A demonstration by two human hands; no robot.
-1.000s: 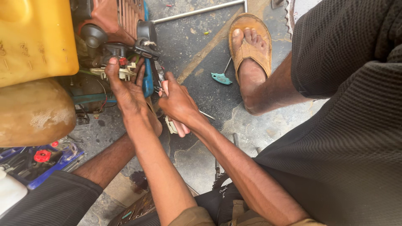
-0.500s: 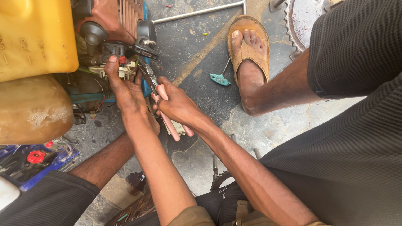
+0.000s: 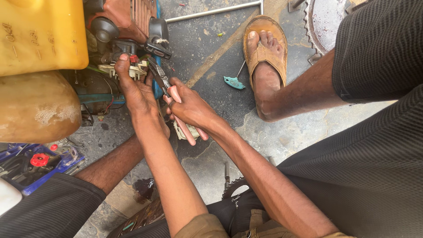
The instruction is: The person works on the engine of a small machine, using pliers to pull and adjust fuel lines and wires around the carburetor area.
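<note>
From the head view, the right hand (image 3: 189,108) was closed around pink-handled pliers (image 3: 169,94), their nose at the small engine (image 3: 128,48). The left hand (image 3: 136,88) pressed fingers on a pale part (image 3: 132,70) there, grasping nothing. That part stayed mounted; the work looked unfinished.

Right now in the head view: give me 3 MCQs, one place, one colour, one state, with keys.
1. Where does the small teal-handled tool lie?
A. on the yellow tank
B. on the ground beside the sandalled foot
C. in the left hand

2. What colour are the handles of the pliers?
A. pink
B. green
C. black

3. What is the right hand doing?
A. resting flat on the ground
B. gripping the pliers
C. hanging free

Key: B, it lies on the ground left of the foot; A, pink handles show under the fingers; B, fingers wrap the handles.
</note>
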